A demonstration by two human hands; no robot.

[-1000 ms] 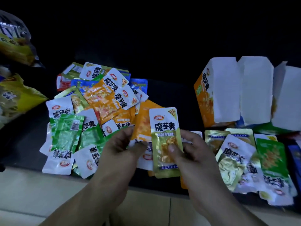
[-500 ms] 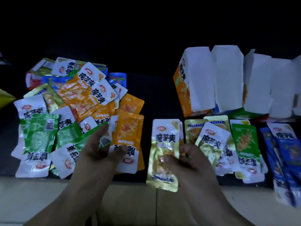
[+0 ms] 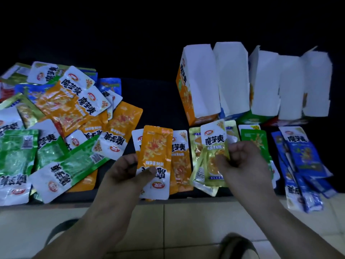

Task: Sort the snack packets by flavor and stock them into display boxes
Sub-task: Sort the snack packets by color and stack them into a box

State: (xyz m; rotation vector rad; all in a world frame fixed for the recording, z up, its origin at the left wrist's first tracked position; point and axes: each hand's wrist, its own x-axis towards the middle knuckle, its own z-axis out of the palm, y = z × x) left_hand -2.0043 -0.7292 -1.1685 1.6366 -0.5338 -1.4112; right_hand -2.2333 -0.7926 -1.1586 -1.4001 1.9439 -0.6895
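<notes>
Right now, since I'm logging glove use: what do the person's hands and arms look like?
The left hand and right hand are bare: no gloves, no rings that show. Both forearms are uncovered, without sleeves, watch or bands. Dim light hides finer detail.

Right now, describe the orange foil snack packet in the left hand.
The orange foil snack packet is flat and glossy, with a yellowish food picture, black characters and a red logo on its white end. It is upside down, white end toward the person. The left hand pinches its lower part, thumb on front. It partly hides other orange packets.
</notes>
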